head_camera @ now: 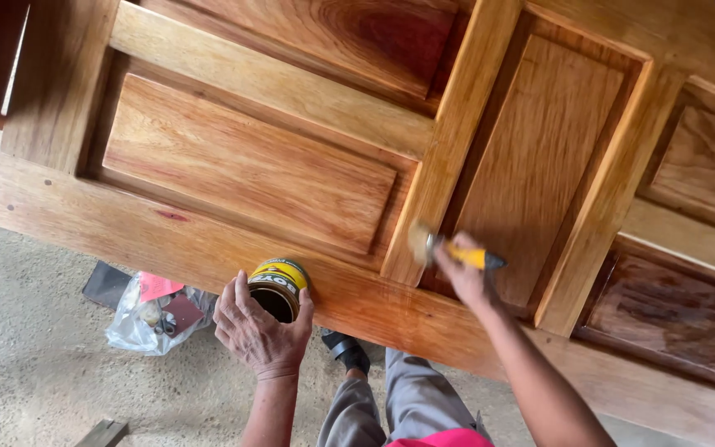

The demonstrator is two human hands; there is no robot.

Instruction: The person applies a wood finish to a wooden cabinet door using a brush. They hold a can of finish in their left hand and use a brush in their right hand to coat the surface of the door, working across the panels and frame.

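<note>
A large panelled wooden door [250, 170] lies flat in front of me, glossy with finish. My left hand [256, 331] grips a small open tin can [279, 285] with a yellow label, held against the door's near edge. My right hand [461, 273] holds a paintbrush [448, 248] with a yellow handle. Its pale bristles touch the bottom of an upright rail between two raised panels. The brush head is blurred.
A clear plastic bag [155, 314] with small items lies on the concrete floor [35, 364] under the door's edge. My grey trousers [407, 401] and a dark sandal [347, 349] show below. A wood scrap [103, 433] lies at the bottom left.
</note>
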